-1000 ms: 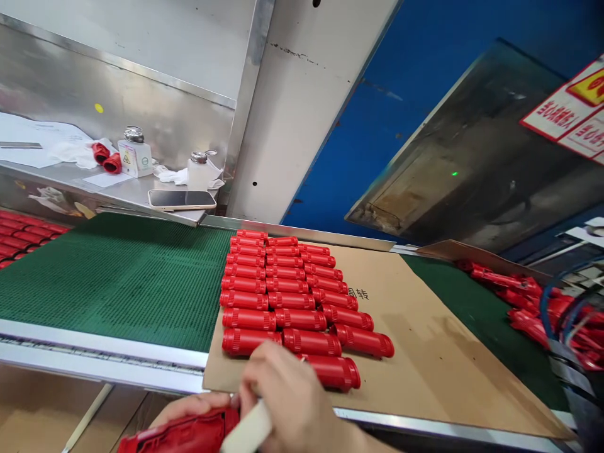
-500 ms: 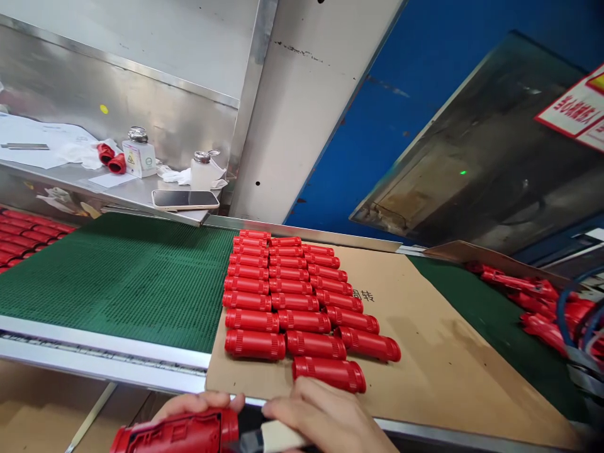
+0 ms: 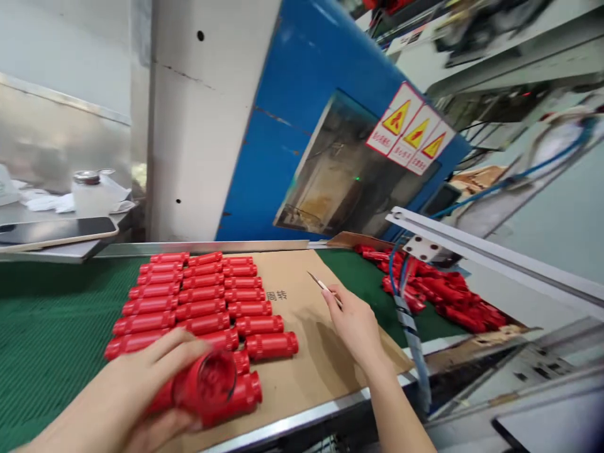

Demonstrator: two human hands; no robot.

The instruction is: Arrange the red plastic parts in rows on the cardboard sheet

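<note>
Fingers (image 3: pixel 177 352) of the left hand (image 3: pixel 136 393) wrap around a red plastic tube (image 3: pixel 207 385), its open round end facing the camera; thumb side below, fingers over the top. Tube sits low over the near edge of the cardboard sheet (image 3: pixel 330 352), just beside the nearest red tube of the rows (image 3: pixel 198 296) laid out there. Right hand (image 3: pixel 356 324) hovers over the sheet's right part, fingers pinched narrow on a thin blade tool (image 3: pixel 323 287) pointing up and away. Cardboard lies on the green belt (image 3: pixel 51 321) of the worktop. Loose heap of red parts (image 3: pixel 438 292) lies well apart to the right.
</note>
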